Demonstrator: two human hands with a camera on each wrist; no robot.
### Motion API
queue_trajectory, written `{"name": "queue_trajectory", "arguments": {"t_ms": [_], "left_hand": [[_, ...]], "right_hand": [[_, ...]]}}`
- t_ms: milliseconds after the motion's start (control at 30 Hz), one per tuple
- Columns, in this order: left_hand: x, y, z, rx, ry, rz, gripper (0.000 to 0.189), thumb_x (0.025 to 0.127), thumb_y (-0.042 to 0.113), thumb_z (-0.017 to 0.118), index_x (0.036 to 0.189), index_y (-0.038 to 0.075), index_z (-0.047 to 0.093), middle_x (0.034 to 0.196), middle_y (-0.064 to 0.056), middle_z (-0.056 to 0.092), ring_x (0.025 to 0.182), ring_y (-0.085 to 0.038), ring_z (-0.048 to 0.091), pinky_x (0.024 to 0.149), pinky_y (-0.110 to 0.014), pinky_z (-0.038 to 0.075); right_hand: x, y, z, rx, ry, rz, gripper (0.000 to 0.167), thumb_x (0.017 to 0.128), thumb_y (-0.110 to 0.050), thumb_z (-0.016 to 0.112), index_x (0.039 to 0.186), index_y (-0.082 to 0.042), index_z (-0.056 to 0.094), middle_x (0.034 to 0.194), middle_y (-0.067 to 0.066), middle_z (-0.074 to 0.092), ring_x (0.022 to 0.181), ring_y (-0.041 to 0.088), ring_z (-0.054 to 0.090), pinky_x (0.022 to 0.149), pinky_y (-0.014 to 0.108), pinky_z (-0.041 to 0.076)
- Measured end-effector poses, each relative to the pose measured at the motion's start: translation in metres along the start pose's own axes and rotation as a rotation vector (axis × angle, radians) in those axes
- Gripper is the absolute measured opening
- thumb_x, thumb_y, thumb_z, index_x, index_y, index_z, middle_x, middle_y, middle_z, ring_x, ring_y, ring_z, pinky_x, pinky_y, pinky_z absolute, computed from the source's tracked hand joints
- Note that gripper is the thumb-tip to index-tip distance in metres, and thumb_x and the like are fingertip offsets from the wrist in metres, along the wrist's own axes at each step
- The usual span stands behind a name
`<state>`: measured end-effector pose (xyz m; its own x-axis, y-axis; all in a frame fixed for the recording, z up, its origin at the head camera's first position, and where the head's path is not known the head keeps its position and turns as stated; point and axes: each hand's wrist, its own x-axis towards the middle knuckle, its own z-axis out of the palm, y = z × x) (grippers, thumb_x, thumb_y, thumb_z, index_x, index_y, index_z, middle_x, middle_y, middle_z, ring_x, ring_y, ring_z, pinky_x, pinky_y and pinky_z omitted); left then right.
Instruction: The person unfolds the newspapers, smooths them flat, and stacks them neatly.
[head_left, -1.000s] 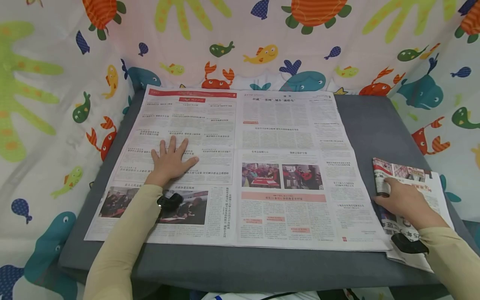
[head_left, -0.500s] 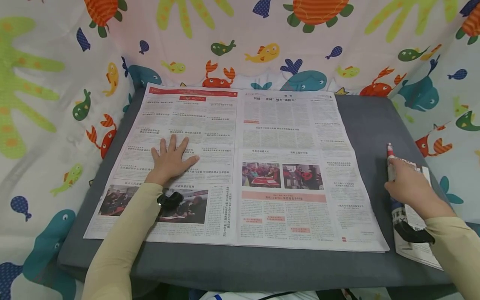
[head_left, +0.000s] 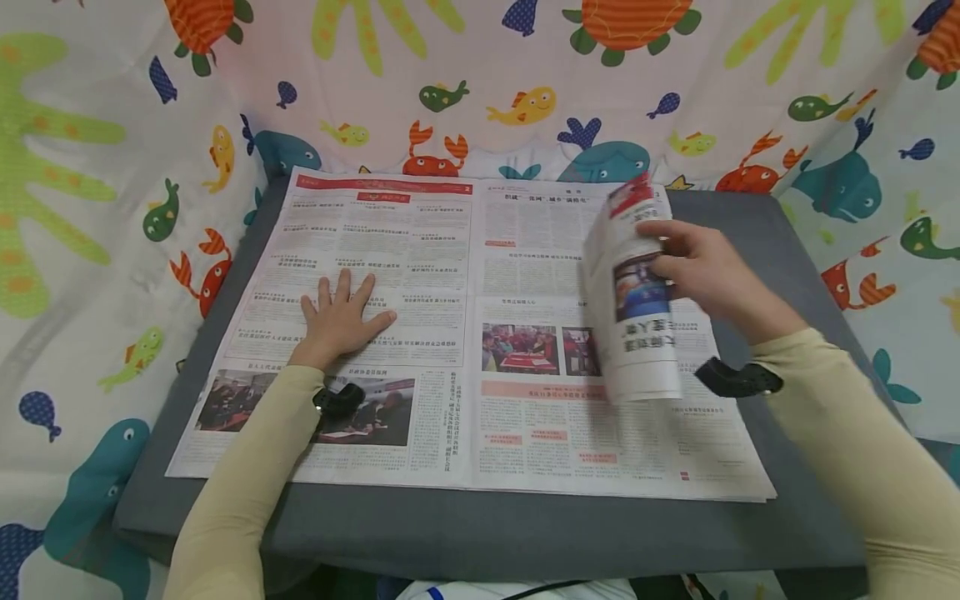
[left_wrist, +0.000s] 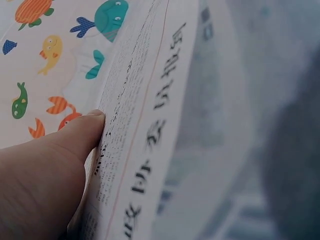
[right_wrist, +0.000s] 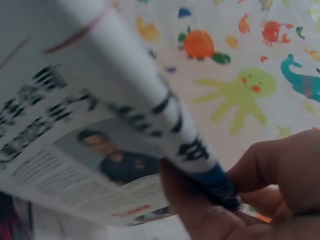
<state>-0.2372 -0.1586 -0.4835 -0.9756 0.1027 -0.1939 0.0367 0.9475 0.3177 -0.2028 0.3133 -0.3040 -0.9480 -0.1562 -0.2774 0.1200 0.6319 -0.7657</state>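
A large newspaper (head_left: 405, 333) lies spread out, two pages wide. My left hand (head_left: 339, 323) rests on its left page with fingers straight and spread. In the left wrist view the thumb (left_wrist: 82, 132) lies along the printed sheet. My right hand (head_left: 708, 271) grips a folded newspaper (head_left: 637, 333) by its right edge, thumb on one side and fingers on the other. The folded newspaper is raised over the right page and covers part of a photo there. In the right wrist view its fold (right_wrist: 172, 112) runs down into the pinching fingers.
The spread newspaper lies on a dark grey table (head_left: 525, 533). Behind and at both sides hangs a white curtain (head_left: 495, 50) printed with sea animals. Black camera straps (head_left: 738, 379) sit on both wrists. A dark cable (head_left: 547, 588) shows below the table's front edge.
My right hand has lifted the folded newspaper from the table's right side and carried it left over the spread newspaper's right page. My left hand has stayed in place.
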Motion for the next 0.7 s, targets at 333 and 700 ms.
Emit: {"name": "queue_trajectory", "arguments": {"t_ms": [333, 700], "left_hand": [[0.004, 0.004, 0.005, -0.003, -0.004, -0.018, 0.092, 0.096, 0.066, 0.049, 0.165, 0.018, 0.013, 0.171, -0.021, -0.007, 0.155, -0.053, -0.016, 0.116, -0.078, -0.009], [0.005, -0.002, 0.003, 0.022, 0.013, -0.020, 0.093, 0.095, 0.066, 0.050, 0.165, 0.018, 0.014, 0.171, -0.022, -0.006, 0.154, -0.054, -0.015, 0.115, -0.080, -0.008]], "right_hand": [[0.063, -0.028, 0.107, 0.649, -0.152, -0.107, 0.063, 0.097, 0.005, 0.045, 0.157, -0.015, 0.036, 0.142, 0.013, 0.053, 0.105, 0.018, 0.062, 0.078, 0.030, 0.056], [0.091, 0.034, 0.144, 0.102, -0.037, 0.005, 0.062, 0.097, -0.006, 0.053, 0.156, -0.017, 0.040, 0.137, 0.022, 0.057, 0.097, 0.024, 0.062, 0.072, 0.030, 0.051]]}}
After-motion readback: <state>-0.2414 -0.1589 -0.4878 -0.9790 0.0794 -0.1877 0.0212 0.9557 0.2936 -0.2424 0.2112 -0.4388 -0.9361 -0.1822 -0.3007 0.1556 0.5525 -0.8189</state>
